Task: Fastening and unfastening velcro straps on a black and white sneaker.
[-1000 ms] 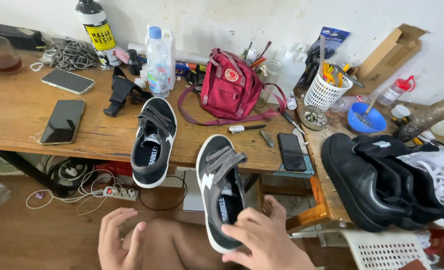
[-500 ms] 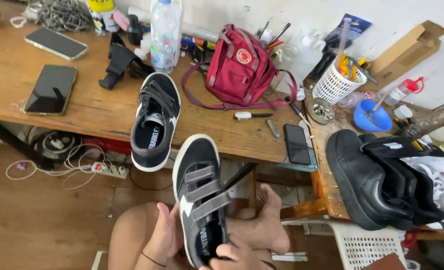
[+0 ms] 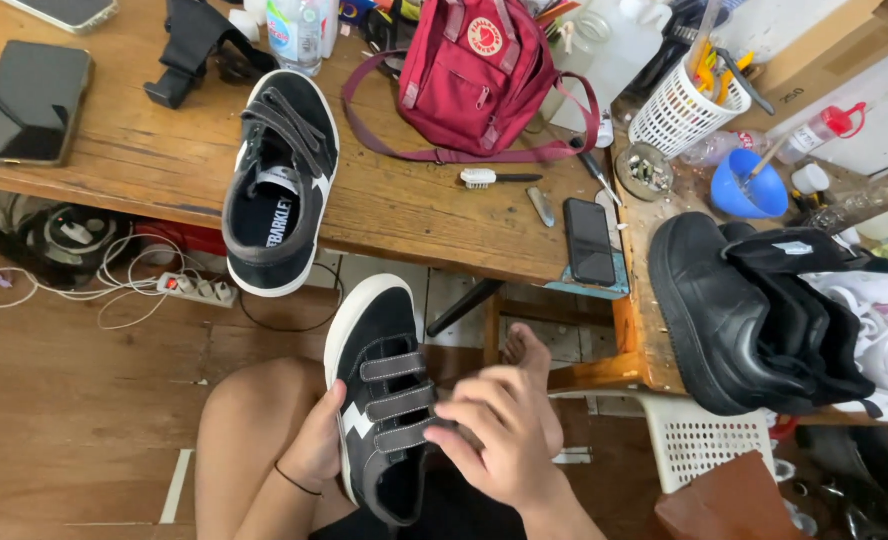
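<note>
A person sits with a black sneaker (image 3: 384, 400) with white sole and three straps resting on a bare knee, below the wooden worktop (image 3: 434, 205). The left hand (image 3: 316, 445) cups the shoe's side, its grip curled around the sole edge. The right hand (image 3: 504, 435) lies over the straps, fingers bent, pressing on them. The matching sneaker (image 3: 279, 180) lies on the worktop edge, near a red backpack (image 3: 474, 75) and a small brush (image 3: 494, 178).

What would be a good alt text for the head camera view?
A left hand and right hand hold a black suede strap-fastened sneaker with white sole over a bare knee. Its matching sneaker lies on the wooden table, near a red backpack.
</note>
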